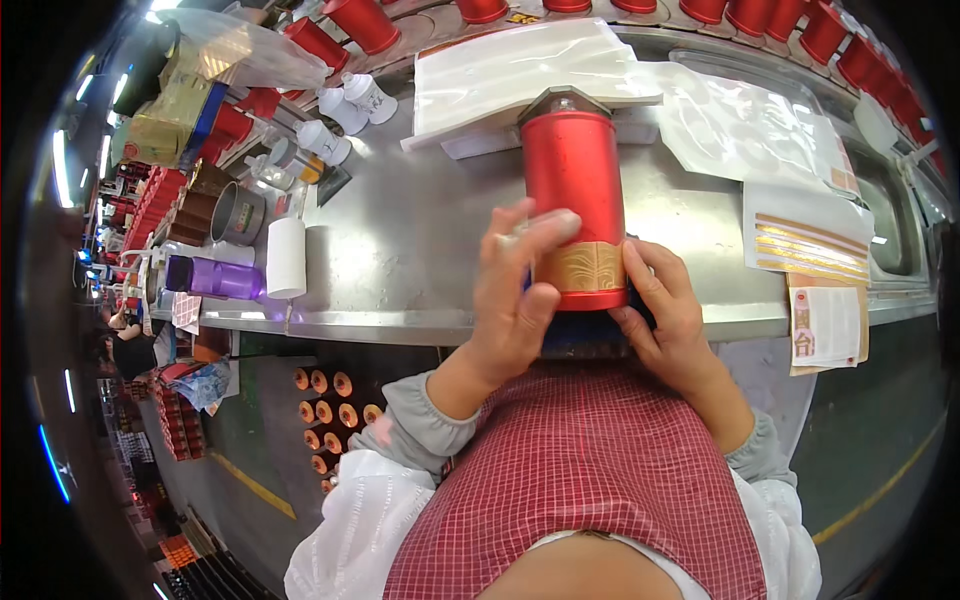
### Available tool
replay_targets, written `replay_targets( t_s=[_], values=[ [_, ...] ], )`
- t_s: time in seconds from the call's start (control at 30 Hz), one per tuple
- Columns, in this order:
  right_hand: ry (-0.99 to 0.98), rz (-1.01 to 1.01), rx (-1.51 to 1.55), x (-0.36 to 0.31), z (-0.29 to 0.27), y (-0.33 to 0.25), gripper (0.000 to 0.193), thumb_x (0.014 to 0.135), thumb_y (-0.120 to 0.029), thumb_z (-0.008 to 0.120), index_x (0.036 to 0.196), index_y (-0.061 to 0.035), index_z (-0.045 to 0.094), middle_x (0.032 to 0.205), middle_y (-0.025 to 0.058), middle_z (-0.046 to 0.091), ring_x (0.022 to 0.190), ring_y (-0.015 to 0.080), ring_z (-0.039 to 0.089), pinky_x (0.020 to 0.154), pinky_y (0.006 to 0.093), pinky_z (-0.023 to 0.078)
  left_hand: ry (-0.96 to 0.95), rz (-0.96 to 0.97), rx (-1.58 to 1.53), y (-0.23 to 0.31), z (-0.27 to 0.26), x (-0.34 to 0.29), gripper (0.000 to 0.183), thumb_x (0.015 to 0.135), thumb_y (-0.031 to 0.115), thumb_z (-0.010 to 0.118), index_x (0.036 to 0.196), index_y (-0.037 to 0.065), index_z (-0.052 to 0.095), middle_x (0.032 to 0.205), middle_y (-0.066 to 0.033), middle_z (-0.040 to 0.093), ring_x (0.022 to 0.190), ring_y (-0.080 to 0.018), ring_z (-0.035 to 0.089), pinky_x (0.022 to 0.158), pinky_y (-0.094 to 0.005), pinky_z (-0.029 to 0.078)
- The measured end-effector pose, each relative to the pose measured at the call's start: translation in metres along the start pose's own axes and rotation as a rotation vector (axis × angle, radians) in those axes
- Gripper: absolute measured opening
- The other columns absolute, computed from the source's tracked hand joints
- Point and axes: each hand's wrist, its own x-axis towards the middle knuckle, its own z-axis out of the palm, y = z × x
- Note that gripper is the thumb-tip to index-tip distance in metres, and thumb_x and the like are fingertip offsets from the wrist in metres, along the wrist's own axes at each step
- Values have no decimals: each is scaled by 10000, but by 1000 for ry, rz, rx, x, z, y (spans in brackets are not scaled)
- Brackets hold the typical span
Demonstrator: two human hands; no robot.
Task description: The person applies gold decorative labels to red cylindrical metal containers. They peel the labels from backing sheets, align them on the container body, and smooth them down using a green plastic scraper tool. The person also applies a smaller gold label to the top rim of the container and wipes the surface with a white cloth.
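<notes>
A glossy red bottle (572, 170) lies in front of me, its neck end pointing away against a dark angular support (566, 98). Around its near end runs a gold decal band (582, 266) with a wavy pattern. My right hand (665, 305) grips the near right edge of the bottle, thumb below and fingers along the side. My left hand (515, 285) is at the bottle's left side, fingers spread and slightly blurred, the fingertips over the red surface above the band. A small pale spot shows at those fingers; I cannot make out what it is.
White sheets (530, 75) lie behind the bottle, clear film sheets (740, 120) and gold-striped decals (810, 245) to the right, near a sink (890, 215). At left stand a paper roll (287, 258), a purple bottle (225, 278) and white bottles (370, 98). Red bottles (362, 22) line the back.
</notes>
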Motion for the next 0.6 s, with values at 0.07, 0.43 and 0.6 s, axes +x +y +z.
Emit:
replay_targets(
  t_s=[0.07, 0.43, 0.6],
  values=[
    [16, -19, 0, 1, 2, 1, 656, 731, -28, 724, 1343, 7, 491, 1279, 205, 500, 1173, 380, 494, 1006, 446, 406, 230, -315, -638, 1, 14, -4, 782, 920, 252, 624, 1488, 5, 146, 1497, -156, 225, 1356, -245, 313, 1133, -378, 246],
    [18, -3, 28, -1, 1, 4, 667, 720, -14, 726, 1344, 0, 492, 1268, 197, 505, 1164, 377, 497, 993, 435, 415, 236, -466, -599, 25, 25, 14, 844, 878, 155, 618, 1491, 13, 56, 1500, -181, 207, 1377, -268, 283, 1142, -392, 234],
    [16, -8, 45, 0, -2, 5, 668, 716, 1, 716, 1345, -10, 493, 1268, 188, 506, 1164, 374, 497, 995, 432, 415, 397, -9, 65, 22, 29, -20, 507, 874, 190, 661, 1296, 1, 452, 1294, -152, 499, 1263, -283, 406, 1136, -522, 210]
  ],
)
